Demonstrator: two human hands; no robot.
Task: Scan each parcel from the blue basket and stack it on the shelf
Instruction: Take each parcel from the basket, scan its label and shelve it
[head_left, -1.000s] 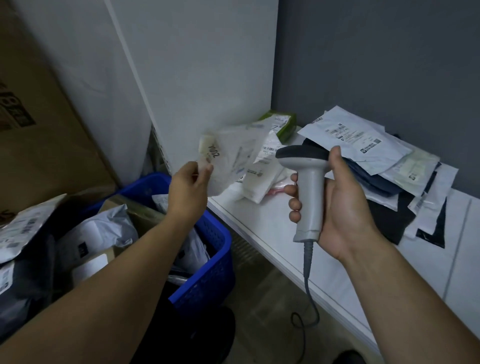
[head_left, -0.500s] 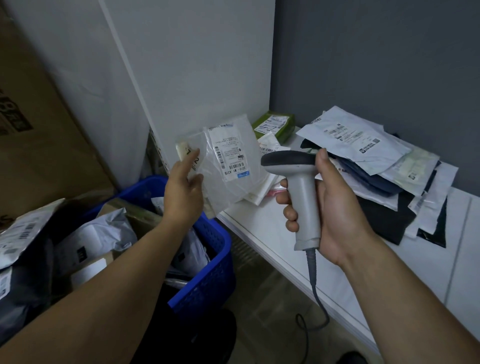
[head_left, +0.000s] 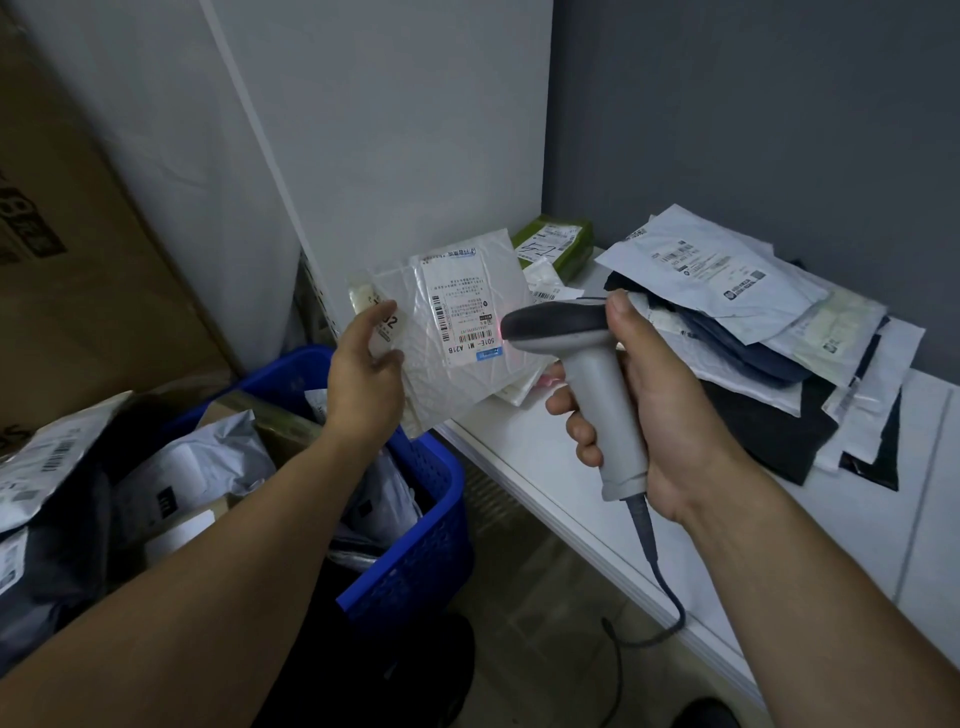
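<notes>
One clear parcel (head_left: 467, 364) in left grip (head_left: 363, 384), scanner (head_left: 597, 395) in right grip (head_left: 660, 410) alongside.

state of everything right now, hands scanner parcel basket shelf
left hand: pinches the clear parcel by its left edge
clear parcel: held in the air, label facing the scanner, faint red glow on it
right hand: grips the scanner handle
scanner: aimed at the label, cable hanging down
blue basket: holds several parcels
parcel pile: loose, overlapping, lying on the shelf
green parcel: flat in the shelf's back corner
</notes>
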